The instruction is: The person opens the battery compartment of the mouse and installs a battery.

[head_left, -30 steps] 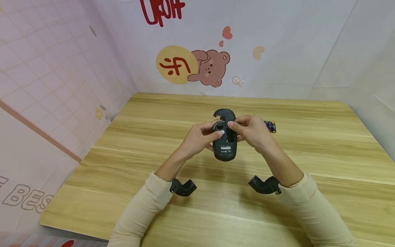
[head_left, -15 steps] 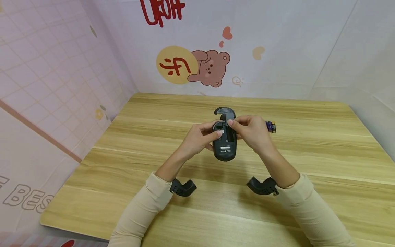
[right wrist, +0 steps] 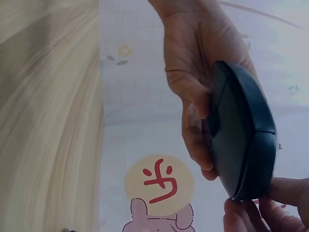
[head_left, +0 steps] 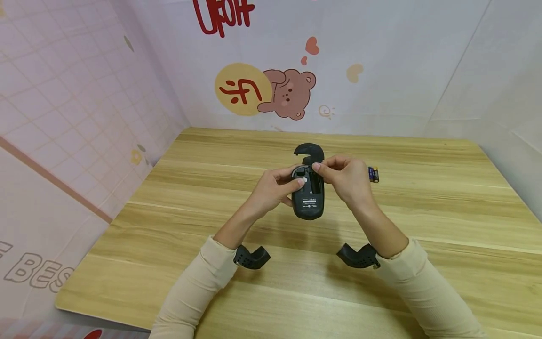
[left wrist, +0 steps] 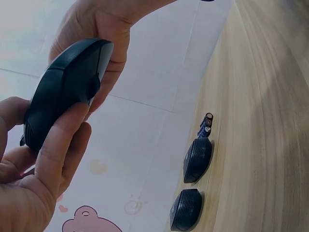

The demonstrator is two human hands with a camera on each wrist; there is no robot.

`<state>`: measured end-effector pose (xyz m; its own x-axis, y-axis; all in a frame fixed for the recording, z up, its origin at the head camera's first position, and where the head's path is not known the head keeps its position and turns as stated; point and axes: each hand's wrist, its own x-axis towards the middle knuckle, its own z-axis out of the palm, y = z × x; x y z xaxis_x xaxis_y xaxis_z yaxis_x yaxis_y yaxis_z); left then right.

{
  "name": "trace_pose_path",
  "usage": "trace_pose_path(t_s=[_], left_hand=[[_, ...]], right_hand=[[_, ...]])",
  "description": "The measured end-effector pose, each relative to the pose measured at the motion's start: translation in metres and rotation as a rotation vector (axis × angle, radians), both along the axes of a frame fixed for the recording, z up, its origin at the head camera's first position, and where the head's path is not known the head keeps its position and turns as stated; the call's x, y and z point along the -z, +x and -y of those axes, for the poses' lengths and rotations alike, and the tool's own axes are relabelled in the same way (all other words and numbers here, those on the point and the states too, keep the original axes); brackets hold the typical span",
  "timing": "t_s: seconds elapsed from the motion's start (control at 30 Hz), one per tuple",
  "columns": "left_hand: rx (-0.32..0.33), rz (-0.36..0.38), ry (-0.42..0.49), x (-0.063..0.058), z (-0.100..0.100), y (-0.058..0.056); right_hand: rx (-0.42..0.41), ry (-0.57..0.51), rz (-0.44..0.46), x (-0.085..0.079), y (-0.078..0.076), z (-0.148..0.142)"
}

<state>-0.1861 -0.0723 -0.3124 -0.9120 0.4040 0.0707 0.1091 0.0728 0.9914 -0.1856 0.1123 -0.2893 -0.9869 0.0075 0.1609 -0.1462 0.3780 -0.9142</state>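
In the head view my left hand (head_left: 274, 189) holds a black computer mouse (head_left: 308, 205) with its label side up, thumb on the underside and fingers below. A long dark battery recess shows in the mouse. At its far end, my right hand (head_left: 345, 178) pinches a black curved cover (head_left: 311, 149) between thumb and fingers. This cover sticks out past the mouse's end, with a gap at its left; whether they still touch cannot be told. In the left wrist view the mouse (left wrist: 63, 92) is seen from the side, between both hands.
Small batteries (head_left: 373, 174) lie on the wooden table (head_left: 423, 207), right of my right hand. Two dark ribbed, rounded things, one nearer the batteries (left wrist: 198, 159) and one farther (left wrist: 186, 210), lie on the table in the left wrist view. Behind stands a printed wall (head_left: 381, 37).
The cover has slid away from me, out past the far end of the mouse, with my right thumb shifting slightly the same way. My left hand and the mouse have hardly moved.
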Motion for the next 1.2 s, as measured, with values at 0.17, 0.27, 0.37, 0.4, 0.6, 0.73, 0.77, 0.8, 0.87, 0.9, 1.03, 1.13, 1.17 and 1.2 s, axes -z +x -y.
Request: trace_pose_path(t_s=[0.17, 0.27, 0.37, 0.4, 0.6, 0.73, 0.77, 0.8, 0.87, 0.9, 1.03, 1.13, 1.17, 1.2], left_hand=[[-0.025, 0.013, -0.024, 0.000, 0.003, 0.000], [-0.048, 0.019, -0.033, -0.001, 0.006, -0.001], [-0.073, 0.021, -0.031, -0.001, 0.009, -0.002], [-0.079, 0.019, -0.027, -0.001, 0.010, -0.002], [-0.082, 0.019, -0.006, 0.000, 0.016, 0.001], [-0.080, 0.035, -0.001, 0.002, 0.019, 0.004], [-0.085, 0.043, -0.001, 0.002, 0.020, 0.004], [-0.090, 0.049, -0.005, 0.002, 0.021, 0.005], [-0.102, 0.054, -0.014, 0.002, 0.024, 0.006], [-0.108, 0.058, -0.016, 0.001, 0.025, 0.007], [-0.125, 0.062, -0.017, 0.000, 0.029, 0.010], [-0.133, 0.063, -0.016, -0.001, 0.033, 0.012], [-0.135, 0.062, -0.018, -0.001, 0.034, 0.012], [-0.133, 0.060, -0.021, -0.001, 0.035, 0.013]], right_hand=[[-0.001, -0.100, 0.037, 0.000, -0.002, 0.001], [0.008, -0.157, 0.035, -0.001, -0.002, 0.001], [0.019, -0.172, 0.040, -0.002, -0.003, 0.000], [0.024, -0.169, 0.044, -0.002, -0.004, 0.000], [0.045, -0.178, 0.062, 0.006, -0.013, -0.003], [0.044, -0.202, 0.071, 0.015, -0.021, -0.004], [0.047, -0.201, 0.078, 0.018, -0.024, -0.003], [0.050, -0.194, 0.084, 0.020, -0.026, -0.003], [0.056, -0.177, 0.098, 0.024, -0.030, -0.003], [0.060, -0.168, 0.108, 0.026, -0.032, -0.003], [0.061, -0.169, 0.150, 0.033, -0.041, -0.001], [0.051, -0.182, 0.178, 0.038, -0.047, 0.001], [0.048, -0.182, 0.185, 0.039, -0.049, 0.002], [0.048, -0.176, 0.189, 0.041, -0.050, 0.003]])
